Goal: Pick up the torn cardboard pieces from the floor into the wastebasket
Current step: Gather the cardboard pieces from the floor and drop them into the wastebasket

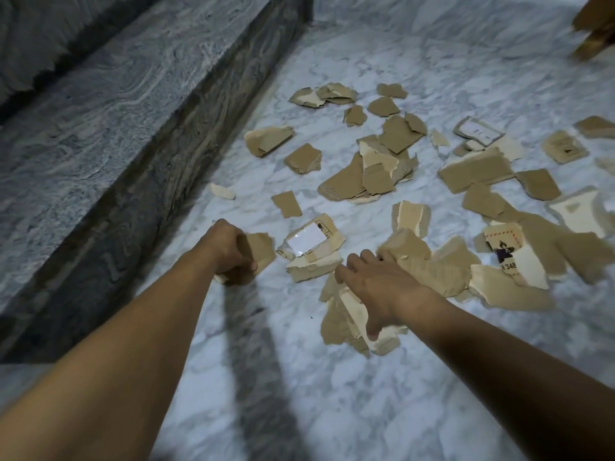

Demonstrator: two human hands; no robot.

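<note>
Looks barely begun: scattered over the floor [299, 394], from the centre to the right edge of the frame, dozens of cardboard pieces [392, 151], none seen binned. No wastebasket in view, so no telling how much sits in it. At lower centre left, left hand [229, 251] clenched around one brown piece [263, 249], low near the floor. Just right of it, right hand [376, 287] spread with fingers relaxed over a heap [346, 324] of overlapping scraps, touching them but plainly gripping nothing. Between the hands, a labelled piece [309, 241] with a white patch. Leaves nearly everything to collect, likely many handfuls. As for room: bare floor along the bottom of the frame and at upper centre, good for sweeping scraps together. Hemmed in on the left by a dark stone ledge [133, 128] running diagonally from lower left to top centre, with one pale scrap [222, 191] close beside its base. At the top right corner, a blurred brown thing [595, 28], unidentifiable. Thin flat scraps on smooth stone, so probably worth lifting an edge or sliding them together first.
</note>
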